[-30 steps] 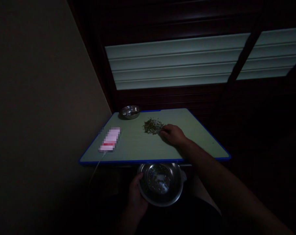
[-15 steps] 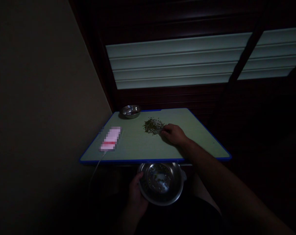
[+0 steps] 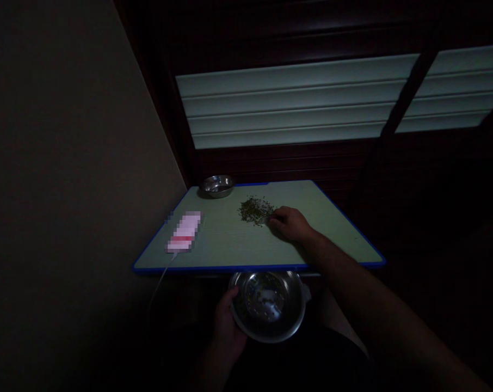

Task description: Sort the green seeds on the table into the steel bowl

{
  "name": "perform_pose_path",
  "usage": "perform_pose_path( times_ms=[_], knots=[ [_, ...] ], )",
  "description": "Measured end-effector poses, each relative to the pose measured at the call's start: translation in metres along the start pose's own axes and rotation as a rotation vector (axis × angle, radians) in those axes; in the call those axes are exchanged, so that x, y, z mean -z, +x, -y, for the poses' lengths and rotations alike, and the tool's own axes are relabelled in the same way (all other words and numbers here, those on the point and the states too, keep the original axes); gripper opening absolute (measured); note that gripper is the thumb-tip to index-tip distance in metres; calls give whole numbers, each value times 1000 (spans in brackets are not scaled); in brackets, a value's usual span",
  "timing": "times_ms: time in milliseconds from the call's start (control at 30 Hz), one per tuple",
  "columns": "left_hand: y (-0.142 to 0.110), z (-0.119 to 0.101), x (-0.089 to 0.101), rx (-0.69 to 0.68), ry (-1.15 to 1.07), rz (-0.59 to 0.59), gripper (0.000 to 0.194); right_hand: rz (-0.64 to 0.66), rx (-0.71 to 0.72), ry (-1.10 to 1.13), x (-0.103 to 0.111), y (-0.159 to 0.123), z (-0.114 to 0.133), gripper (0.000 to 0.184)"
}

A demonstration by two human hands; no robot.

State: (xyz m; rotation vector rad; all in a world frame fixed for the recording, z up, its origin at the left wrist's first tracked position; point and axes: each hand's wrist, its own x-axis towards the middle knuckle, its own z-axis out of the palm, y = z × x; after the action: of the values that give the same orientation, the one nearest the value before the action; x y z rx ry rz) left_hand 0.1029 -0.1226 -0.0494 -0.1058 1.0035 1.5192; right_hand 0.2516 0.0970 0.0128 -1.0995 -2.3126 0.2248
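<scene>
My left hand (image 3: 229,321) grips the left rim of a metal bowl (image 3: 271,333), thumb over the edge. The bowl is tilted toward me just below the table's near edge, with small green and yellowish bits inside. My right hand (image 3: 289,223) rests on the table, its fingers closed at the right side of a loose pile of small greenish-brown bits (image 3: 252,211). Something small and pale shows at the fingertips, too dim to name.
The pale green tabletop (image 3: 222,239) has a blue edge. A smaller metal bowl (image 3: 217,188) stands at the back left. A blurred-out pink phone-like object (image 3: 185,231) lies at the left, with a white cable (image 3: 161,277) hanging over the edge. Behind is a dark louvred cabinet (image 3: 287,103).
Hardly anything differs. My right hand stays beside the pile, and my left hand keeps the bowl in the same place.
</scene>
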Motion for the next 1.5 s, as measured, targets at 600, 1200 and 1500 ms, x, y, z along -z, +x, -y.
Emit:
perform_pose_path(
  times_ms=[600,1200,1500],
  knots=[
    [-4,-1,-3,-10,-33,20,19,23,7,53,3,-1,-2,17],
    [-4,-1,-2,20,-25,-25,20,41,-4,177,1,-1,-2,13],
    [-2,0,-1,2,-31,-8,20,41,-9,255,-2,-2,-3,14]
  ],
)
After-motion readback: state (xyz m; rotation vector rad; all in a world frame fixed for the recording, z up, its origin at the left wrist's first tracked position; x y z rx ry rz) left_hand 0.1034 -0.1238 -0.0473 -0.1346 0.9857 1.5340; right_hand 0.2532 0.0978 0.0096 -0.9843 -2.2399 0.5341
